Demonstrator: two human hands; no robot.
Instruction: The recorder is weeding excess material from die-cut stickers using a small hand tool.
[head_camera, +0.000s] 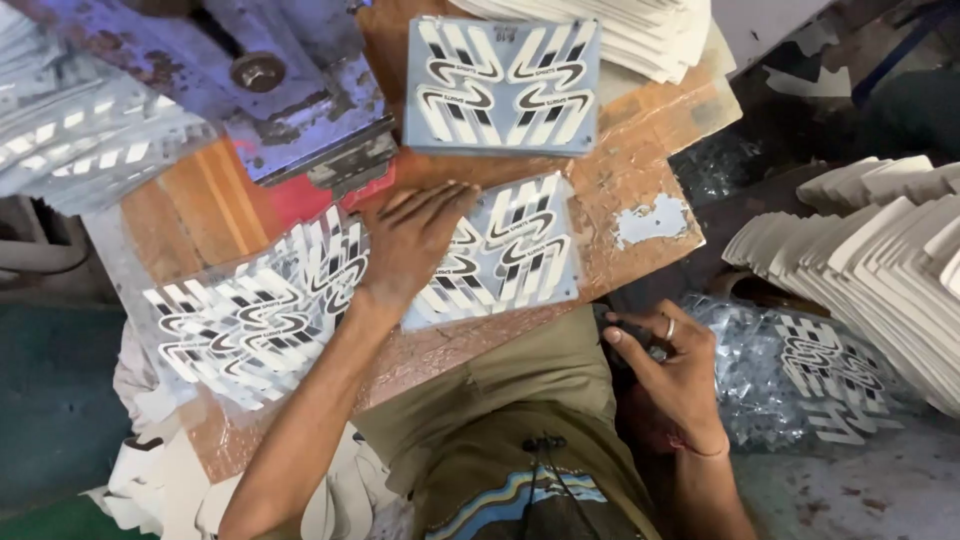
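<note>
Setting: a worn workshop corner seen from above; a scuffed brown wooden surface (650, 130) carries the work, with a rusty blue-grey press head (270, 90) at the upper left and dark floor around.
Thing under the left hand: a blue-grey sheet (520, 250) printed with black-and-white striped wave shapes, lying flat near the front edge of the surface, slightly tilted, its long axis running left to right.
Left hand: the left hand (410, 240) lies palm down with fingers spread and flat across the left end of that sheet, pressing on it rather than closed around it; the forearm comes up from the lower left.
Relation: the sheet runs away to the right from under the fingertips, so the left hand is much the nearer one; the right is well apart, off the surface.
Right hand: the right hand (670, 370) sits low beside the person's lap, curled around a small dark object (625, 335) that I cannot make out.
Neighbours: a second printed sheet (500, 85) lies just beyond the first; a fanned stack of printed clear film (250, 320) lies just left of the left hand.
Further off: white cut pieces (880, 260) are piled at the right, and a printed film on crumpled plastic (820, 370) lies below them.
</note>
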